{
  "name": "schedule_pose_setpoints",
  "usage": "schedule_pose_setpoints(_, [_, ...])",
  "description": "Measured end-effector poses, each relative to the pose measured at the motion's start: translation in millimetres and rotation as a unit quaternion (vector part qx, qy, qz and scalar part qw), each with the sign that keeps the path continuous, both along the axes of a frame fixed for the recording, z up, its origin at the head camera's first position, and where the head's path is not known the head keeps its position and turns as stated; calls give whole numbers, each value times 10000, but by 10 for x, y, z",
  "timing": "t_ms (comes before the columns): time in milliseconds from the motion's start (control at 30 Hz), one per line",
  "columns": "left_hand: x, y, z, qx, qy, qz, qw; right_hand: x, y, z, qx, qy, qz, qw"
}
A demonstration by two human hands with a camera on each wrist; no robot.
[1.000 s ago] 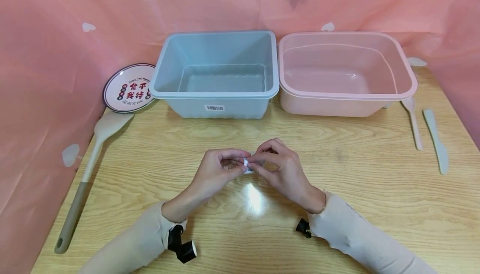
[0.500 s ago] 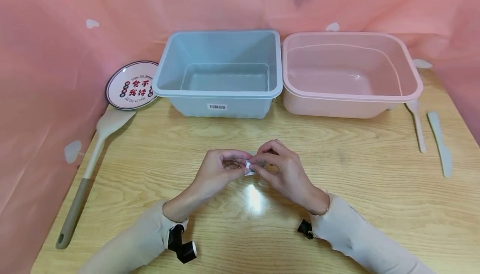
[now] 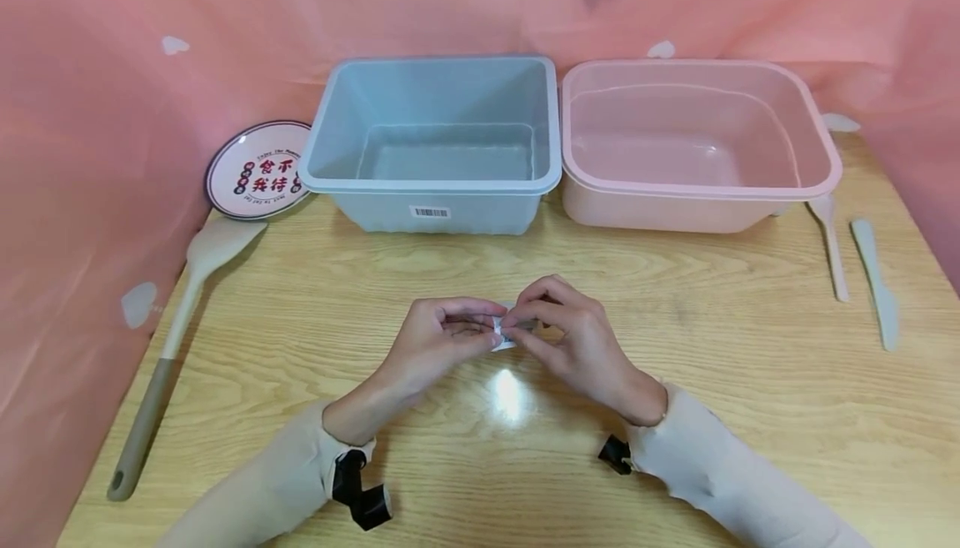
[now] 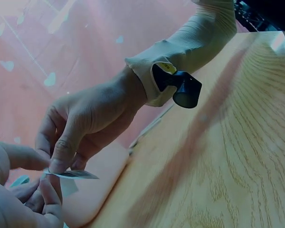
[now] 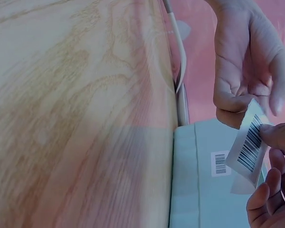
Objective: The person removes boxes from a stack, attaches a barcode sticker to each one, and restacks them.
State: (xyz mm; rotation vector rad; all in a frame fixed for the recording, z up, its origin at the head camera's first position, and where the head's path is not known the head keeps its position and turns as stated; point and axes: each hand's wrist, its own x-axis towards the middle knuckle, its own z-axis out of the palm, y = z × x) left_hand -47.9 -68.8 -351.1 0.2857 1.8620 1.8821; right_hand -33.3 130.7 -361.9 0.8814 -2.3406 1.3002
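A small white barcode sticker (image 5: 249, 140) is between my two hands, above the middle of the table in the head view. My left hand (image 3: 442, 335) pinches one edge of it with thumb and fingers. From the other side my right hand (image 3: 573, 339) pinches it too; its thumb lies on the printed face in the right wrist view. A pale translucent piece (image 5: 242, 184) hangs just under the sticker; whether it is joined to it I cannot tell. The left wrist view shows the sticker (image 4: 76, 175) nearly edge-on, bent, at the right thumb's tip.
Behind the hands stand a blue-grey bin (image 3: 442, 210) and a pink bin (image 3: 675, 213), side by side. Far left are a plate (image 3: 255, 135) and a long-handled spatula (image 3: 172, 323). A fork (image 3: 831, 252) and a knife (image 3: 876, 289) lie at right on the wooden table (image 3: 675, 323).
My right hand has shifted slightly to the right, and a little more of the white sticker shows between the fingertips. Both hands keep their hold on it. The head view sways slightly.
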Motion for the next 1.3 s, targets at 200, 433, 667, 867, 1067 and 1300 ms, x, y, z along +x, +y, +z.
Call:
schedule_pose_setpoints(200, [16,17,24,167,8,133,9998,15,7,47,-114,102,3,9999])
schedule_pose_setpoints(433, [13,21,-28,312,-22,175,9994,35,-4,20,-136,224,80,9996])
schedule_pose_setpoints(667, [10,39,-50,194,-95,160,9996,59,-2,-2,-33,414,20,9991])
schedule_pose_setpoints(867, [6,46,-50,117,-80,156,9998,73,10,-18,42,443,-15,9990])
schedule_pose_setpoints(1067, [3,37,-55,27,-65,162,9998,87,19,-26,67,420,13,9991])
schedule_pose_setpoints(1300, [3,27,-50,-80,-51,295,9995,106,34,-37,70,451,69,9989])
